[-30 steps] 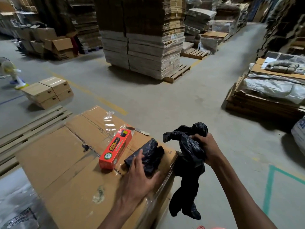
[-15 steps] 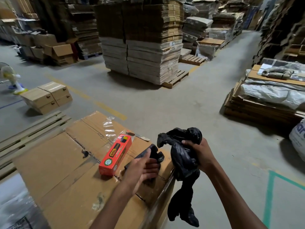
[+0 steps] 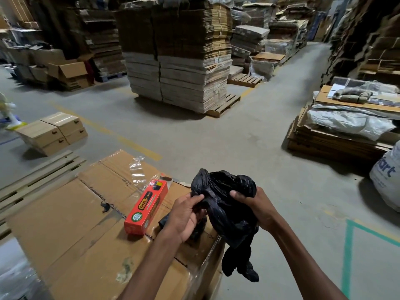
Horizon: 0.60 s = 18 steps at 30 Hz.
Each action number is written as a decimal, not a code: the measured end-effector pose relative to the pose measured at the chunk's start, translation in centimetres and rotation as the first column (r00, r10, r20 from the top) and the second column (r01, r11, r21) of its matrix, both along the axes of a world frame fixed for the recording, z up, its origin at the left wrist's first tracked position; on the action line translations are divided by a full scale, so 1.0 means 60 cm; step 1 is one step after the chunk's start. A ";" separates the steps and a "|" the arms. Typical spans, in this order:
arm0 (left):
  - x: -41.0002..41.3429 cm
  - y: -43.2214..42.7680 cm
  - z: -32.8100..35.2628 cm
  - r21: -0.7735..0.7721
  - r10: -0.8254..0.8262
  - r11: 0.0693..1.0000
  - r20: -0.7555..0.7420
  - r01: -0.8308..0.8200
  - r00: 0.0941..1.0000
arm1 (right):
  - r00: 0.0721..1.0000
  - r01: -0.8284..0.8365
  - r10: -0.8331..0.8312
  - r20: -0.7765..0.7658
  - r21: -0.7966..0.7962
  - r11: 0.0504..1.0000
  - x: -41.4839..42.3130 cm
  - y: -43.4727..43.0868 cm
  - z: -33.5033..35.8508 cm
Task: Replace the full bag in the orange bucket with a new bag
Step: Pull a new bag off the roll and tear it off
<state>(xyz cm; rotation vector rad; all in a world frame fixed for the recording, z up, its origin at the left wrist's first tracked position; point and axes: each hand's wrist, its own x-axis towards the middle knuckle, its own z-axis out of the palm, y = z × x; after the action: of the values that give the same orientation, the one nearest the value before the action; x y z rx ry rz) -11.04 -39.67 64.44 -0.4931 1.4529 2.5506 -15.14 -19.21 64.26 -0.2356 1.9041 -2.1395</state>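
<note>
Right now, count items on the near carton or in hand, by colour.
Black: 2, bag gripped by left hand and right hand, roll on the carton.
Orange-red: 1, box.
Clear: 1, wrapper.
Total: 4.

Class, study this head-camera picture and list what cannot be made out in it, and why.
1. Orange bucket: nowhere in the head view, so its state is unknown.
2. Dark bundle on the carton: mostly hidden behind the left hand.
3. Black bag, gripped by the left hand and the right hand: crumpled, its opening cannot be found.
4. White sack: cut by the right edge, print incomplete.
5. Orange box: small print unreadable.
</note>
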 end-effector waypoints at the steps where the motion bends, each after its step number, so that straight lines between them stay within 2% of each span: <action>1: 0.001 -0.005 -0.001 -0.031 -0.002 1.000 0.005 0.002 1.000 | 1.000 0.022 -0.021 0.015 -0.010 1.000 -0.001 0.002 -0.003; 7: 0.006 -0.041 -0.001 -0.161 0.040 0.986 -0.003 -0.040 0.999 | 0.949 0.288 -0.268 0.165 -0.116 0.951 -0.014 0.016 -0.004; 12: 0.001 -0.080 -0.009 -0.192 0.152 0.969 -0.042 -0.157 0.988 | 0.813 0.536 -0.447 0.373 -0.183 0.824 -0.028 0.019 -0.015; 15: 0.008 -0.096 -0.007 -0.124 0.186 0.972 -0.106 -0.198 0.977 | 0.811 0.544 -0.448 0.377 -0.204 0.814 -0.024 0.010 -0.017; 18: 0.022 -0.109 -0.001 -0.104 0.102 0.988 -0.104 -0.113 0.989 | 0.853 0.499 -0.420 0.310 -0.243 0.832 -0.005 0.001 -0.007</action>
<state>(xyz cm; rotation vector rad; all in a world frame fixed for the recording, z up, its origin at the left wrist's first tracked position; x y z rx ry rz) -9.73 -46.23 64.39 -0.4794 1.6514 2.6220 -15.45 -19.17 63.84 0.4696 1.5837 -2.6353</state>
